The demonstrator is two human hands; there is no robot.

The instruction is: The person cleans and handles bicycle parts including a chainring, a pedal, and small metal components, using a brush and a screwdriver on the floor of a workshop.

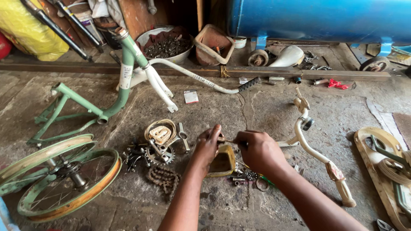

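Gripping a thin metal rod (229,140) between them, left hand (207,145) and right hand (257,149) work above a small yellow tin (222,162). Judged by the stripped green bicycle frame (85,107) beyond the left hand, dismantling looks largely done.

The bare concrete floor (265,115) is cracked and stained, and bicycle parts lie spread across it. At the left lie two green wheels (60,179), one overlapping the other. Behind them a green bicycle frame (92,107) lies beside a white fork (160,85). Near the middle sit a toothed chainring (159,155), a pedal (160,133) and a rusty chain (165,177) — close together. A yellowish tin (222,162) stands just right of them, with small nuts and bolts (244,175) scattered beside it. A cream handlebar (317,154) stretches to the right, and a cream chain guard (381,171) lies at the far right edge — partly cut off.
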